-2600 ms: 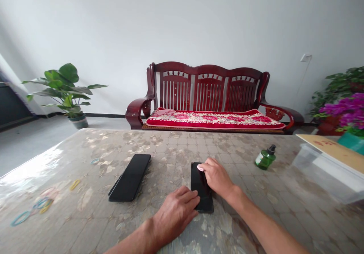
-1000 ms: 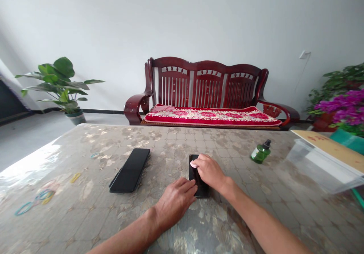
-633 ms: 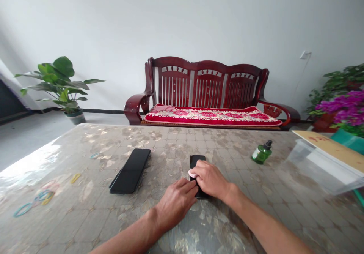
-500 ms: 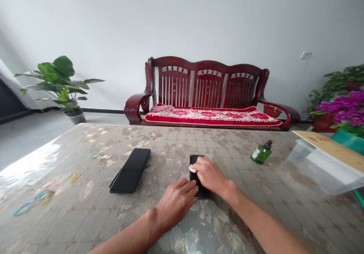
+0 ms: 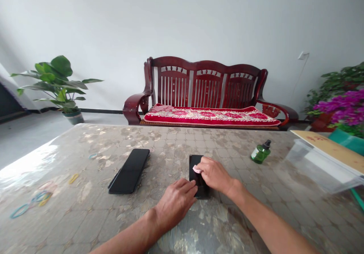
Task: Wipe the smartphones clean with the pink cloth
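A black smartphone (image 5: 202, 190) lies flat on the table in front of me, its screen facing up. My left hand (image 5: 179, 199) holds the phone at its lower left edge, fingertips close together on its rim. In my right hand (image 5: 213, 173) a small pale pink cloth (image 5: 196, 169) is pinched between bent fingers and pressed on the upper part of the screen. The right hand covers part of the phone's right side. To the left lies a second, larger black phone (image 5: 130, 171), seemingly with something dark under its left edge; neither hand touches it.
A green bottle (image 5: 261, 152) with a black top stands on the patterned table (image 5: 236, 223). Farther right is a clear plastic box (image 5: 321, 170) with a tan folder (image 5: 332, 151) on top. Several coloured bands (image 5: 40, 197) lie at left. Behind the table stands a wooden bench (image 5: 207, 83).
My right hand has slid the cloth slightly right across the screen. The left hand stays at the phone's edge. The whole view has shifted slightly.
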Motion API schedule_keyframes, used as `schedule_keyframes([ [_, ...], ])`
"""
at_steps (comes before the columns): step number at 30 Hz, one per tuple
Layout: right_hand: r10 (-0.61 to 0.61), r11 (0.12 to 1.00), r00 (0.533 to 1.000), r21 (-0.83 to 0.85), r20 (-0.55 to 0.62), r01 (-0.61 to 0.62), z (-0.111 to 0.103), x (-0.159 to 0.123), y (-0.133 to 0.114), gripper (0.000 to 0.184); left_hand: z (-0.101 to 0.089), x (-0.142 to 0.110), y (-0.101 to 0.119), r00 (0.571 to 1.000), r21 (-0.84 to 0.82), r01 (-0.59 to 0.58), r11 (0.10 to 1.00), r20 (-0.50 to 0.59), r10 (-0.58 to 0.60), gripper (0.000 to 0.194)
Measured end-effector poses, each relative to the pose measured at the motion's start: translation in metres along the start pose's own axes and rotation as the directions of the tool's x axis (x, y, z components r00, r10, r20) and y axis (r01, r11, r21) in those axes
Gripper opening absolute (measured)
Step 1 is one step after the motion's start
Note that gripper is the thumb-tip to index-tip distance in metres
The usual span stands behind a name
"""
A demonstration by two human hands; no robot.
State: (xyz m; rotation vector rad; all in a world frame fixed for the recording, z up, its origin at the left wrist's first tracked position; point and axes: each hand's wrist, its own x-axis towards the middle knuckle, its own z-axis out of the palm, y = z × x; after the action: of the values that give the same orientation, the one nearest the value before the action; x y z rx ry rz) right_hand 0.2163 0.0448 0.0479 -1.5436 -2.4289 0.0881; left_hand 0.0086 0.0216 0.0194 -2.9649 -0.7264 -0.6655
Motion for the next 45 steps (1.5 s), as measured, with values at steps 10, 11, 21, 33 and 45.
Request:
schedule_keyframes([
  [10, -0.006, 1.0, 0.999, 0.031, 0.04, 0.005, -0.006, -0.002, -0.001, 0.026, 0.001, 0.0, 0.0, 1.0, 0.014, 0.005, 1.0, -0.024, -0.005, 0.017],
  [11, -0.035, 0.997, 0.997, 0.067, 0.065, 0.03, -0.007, -0.005, -0.001, 0.026, 0.002, 0.0, 0.001, 1.0, 0.017, 0.006, 1.0, -0.025, -0.006, 0.017],
  [21, 0.186, 0.932, 0.918, 0.357, -0.349, -0.053, 0.022, -0.002, 0.013, 0.031, 0.004, 0.003, 0.005, 1.0, 0.066, -0.002, 0.998, -0.018, 0.003, 0.014],
  [33, 0.347, 0.864, 0.76, 0.502, -0.549, -0.032, 0.036, -0.002, 0.027, 0.022, -0.017, 0.026, -0.005, 0.925, 0.052, 0.179, 0.983, 0.332, -0.186, 0.045],
  [45, 0.525, 0.765, 0.661, 0.638, -0.536, -0.09, 0.036, -0.002, 0.04, 0.021, -0.011, 0.095, -0.044, 0.892, 0.149, -0.151, 0.977, 0.446, 0.069, 0.068],
])
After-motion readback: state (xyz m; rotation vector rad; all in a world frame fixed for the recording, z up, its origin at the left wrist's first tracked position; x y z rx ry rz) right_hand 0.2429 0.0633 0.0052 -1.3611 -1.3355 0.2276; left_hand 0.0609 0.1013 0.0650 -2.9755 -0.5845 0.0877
